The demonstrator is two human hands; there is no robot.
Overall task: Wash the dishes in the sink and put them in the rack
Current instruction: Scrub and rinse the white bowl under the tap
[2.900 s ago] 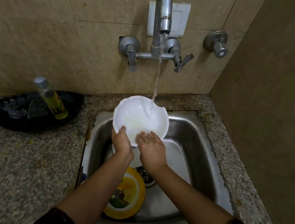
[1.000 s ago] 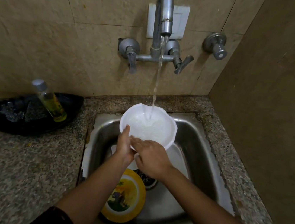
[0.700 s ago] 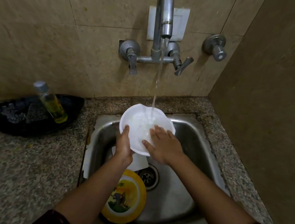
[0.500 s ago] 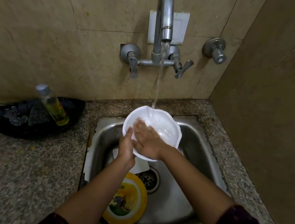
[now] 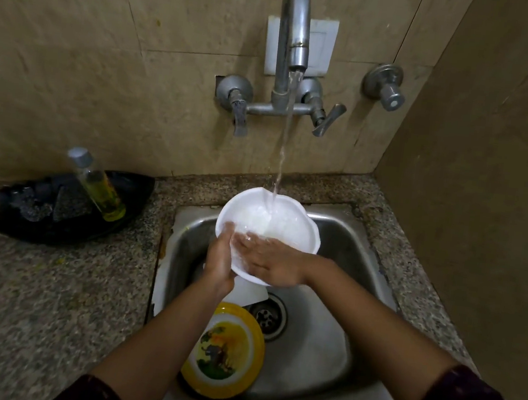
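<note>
White plastic bowl (image 5: 281,225) is sitting under the tap stream (image 5: 281,155), above the sink (image 5: 343,241): your left hand (image 5: 220,260) is grasping its near-left rim, your right hand (image 5: 271,258) is rubbing flat inside, fingers released. Keep rotating it.

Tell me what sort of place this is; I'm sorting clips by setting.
Most likely a home kitchen's washing-up corner. A steel sink is set into a speckled stone counter, a wall tap runs water into a white bowl held in the left hand, and a yellow plate waits in the basin.
</note>
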